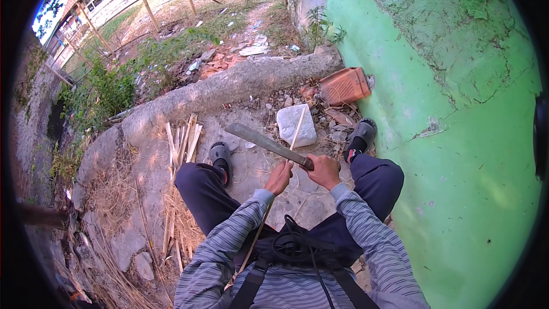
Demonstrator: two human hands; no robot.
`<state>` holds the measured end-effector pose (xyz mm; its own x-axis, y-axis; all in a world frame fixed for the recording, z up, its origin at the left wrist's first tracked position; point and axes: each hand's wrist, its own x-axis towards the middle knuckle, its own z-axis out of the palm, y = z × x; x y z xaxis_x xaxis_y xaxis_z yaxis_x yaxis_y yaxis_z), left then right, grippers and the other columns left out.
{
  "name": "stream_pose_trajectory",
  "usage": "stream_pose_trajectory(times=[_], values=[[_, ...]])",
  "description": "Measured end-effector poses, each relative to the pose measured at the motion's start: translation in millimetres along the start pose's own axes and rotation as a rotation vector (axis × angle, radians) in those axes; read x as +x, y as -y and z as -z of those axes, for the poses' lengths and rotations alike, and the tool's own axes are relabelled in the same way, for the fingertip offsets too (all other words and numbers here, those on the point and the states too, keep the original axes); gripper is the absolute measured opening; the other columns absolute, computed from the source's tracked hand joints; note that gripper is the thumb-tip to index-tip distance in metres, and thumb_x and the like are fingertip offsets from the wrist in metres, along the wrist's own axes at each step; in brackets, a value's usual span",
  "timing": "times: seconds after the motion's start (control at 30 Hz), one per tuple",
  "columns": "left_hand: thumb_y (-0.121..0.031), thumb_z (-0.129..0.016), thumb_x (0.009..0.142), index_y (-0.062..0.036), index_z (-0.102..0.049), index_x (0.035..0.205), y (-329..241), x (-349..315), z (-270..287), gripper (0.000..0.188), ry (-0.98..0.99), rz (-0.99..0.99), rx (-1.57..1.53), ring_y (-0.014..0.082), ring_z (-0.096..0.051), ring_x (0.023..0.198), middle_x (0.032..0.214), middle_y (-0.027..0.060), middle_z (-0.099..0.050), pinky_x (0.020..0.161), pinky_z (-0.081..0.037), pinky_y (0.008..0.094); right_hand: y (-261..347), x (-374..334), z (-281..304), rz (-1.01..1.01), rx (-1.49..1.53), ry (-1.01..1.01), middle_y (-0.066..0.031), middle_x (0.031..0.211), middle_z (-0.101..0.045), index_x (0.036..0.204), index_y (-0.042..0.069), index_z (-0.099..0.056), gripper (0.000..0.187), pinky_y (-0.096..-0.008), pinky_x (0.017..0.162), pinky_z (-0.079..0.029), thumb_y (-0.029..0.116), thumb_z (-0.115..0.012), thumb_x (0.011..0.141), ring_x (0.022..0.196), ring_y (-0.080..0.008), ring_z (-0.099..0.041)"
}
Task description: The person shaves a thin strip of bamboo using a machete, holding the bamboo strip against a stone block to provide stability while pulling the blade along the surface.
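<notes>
In front of my belly, my right hand (324,171) is closed round the handle of a machete (260,140), whose broad grey blade points up and to the left. Close beside it, my left hand (279,177) grips a thin pale strip of bamboo (297,129). This strip runs from under my left forearm, through the hand and past the blade, up to a white block (296,125). The blade crosses the strip just above my left hand; whether the two touch I cannot tell.
Split bamboo pieces (184,143) lie by my left foot, with shavings (183,217) below them. A low concrete kerb (240,83) curves ahead. An orange roof tile (345,86) leans near the green wall (452,183) on my right. My knees spread on both sides.
</notes>
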<state>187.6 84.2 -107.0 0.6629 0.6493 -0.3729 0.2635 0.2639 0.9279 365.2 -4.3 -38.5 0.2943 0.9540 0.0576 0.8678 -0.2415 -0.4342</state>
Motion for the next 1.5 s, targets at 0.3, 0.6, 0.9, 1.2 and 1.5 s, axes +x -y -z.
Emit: stream_pose_trajectory(times=[0.3, 0.6, 0.9, 1.2, 1.5], values=[[-0.041, -0.046, 0.109, -0.0140, -0.042, 0.106, -41, -23, 0, 0.027, 0.068, 0.116, -0.113, 0.0048, -0.033, 0.052, 0.074, -0.0047, -0.040, 0.043, -0.026, 0.0245, 5, -3, 3, -0.028, 0.087, 0.016, -0.0152, 0.070, -0.069, 0.085, 0.013, -0.072, 0.040, -0.0521, 0.061, -0.053, 0.053, -0.075, 0.086, 0.069, -0.0399, -0.070], [-0.038, -0.047, 0.110, -0.0146, -0.041, 0.103, -55, -31, 7, 0.026, 0.131, 0.173, -0.163, 0.0056, -0.033, 0.051, 0.075, -0.0038, -0.040, 0.043, -0.025, 0.0259, -3, 2, 6, -0.066, 0.035, 0.005, -0.0148, 0.072, -0.070, 0.091, 0.015, -0.076, 0.039, -0.0513, 0.062, -0.054, 0.054, -0.075, 0.086, 0.070, -0.0393, -0.071], [-0.036, -0.047, 0.110, -0.0159, -0.040, 0.097, -59, -37, 2, 0.025, 0.183, 0.249, -0.292, 0.0058, -0.030, 0.048, 0.070, -0.0051, -0.036, 0.042, -0.023, 0.0259, -6, 8, 12, -0.153, 0.124, -0.015, -0.0153, 0.070, -0.068, 0.080, 0.008, -0.069, 0.045, -0.0498, 0.063, -0.052, 0.052, -0.076, 0.086, 0.071, -0.0390, -0.070], [-0.051, -0.048, 0.108, -0.0160, -0.041, 0.092, -63, -38, 2, 0.039, 0.164, 0.190, -0.294, 0.0037, -0.029, 0.045, 0.066, -0.0079, -0.034, 0.040, -0.021, 0.0245, -2, 1, 7, -0.077, 0.179, 0.021, -0.0157, 0.071, -0.069, 0.082, 0.007, -0.071, 0.044, -0.0482, 0.063, -0.053, 0.051, -0.077, 0.086, 0.072, -0.0386, -0.070], [-0.053, -0.050, 0.107, -0.0114, -0.047, 0.099, -54, -31, 1, 0.042, 0.134, 0.128, -0.077, 0.0038, -0.031, 0.044, 0.063, -0.0083, -0.036, 0.038, -0.023, 0.0253, 9, -5, 12, -0.005, 0.125, 0.101, -0.0164, 0.070, -0.068, 0.081, 0.009, -0.072, 0.045, -0.0511, 0.064, -0.054, 0.054, -0.073, 0.087, 0.070, -0.0402, -0.070]])
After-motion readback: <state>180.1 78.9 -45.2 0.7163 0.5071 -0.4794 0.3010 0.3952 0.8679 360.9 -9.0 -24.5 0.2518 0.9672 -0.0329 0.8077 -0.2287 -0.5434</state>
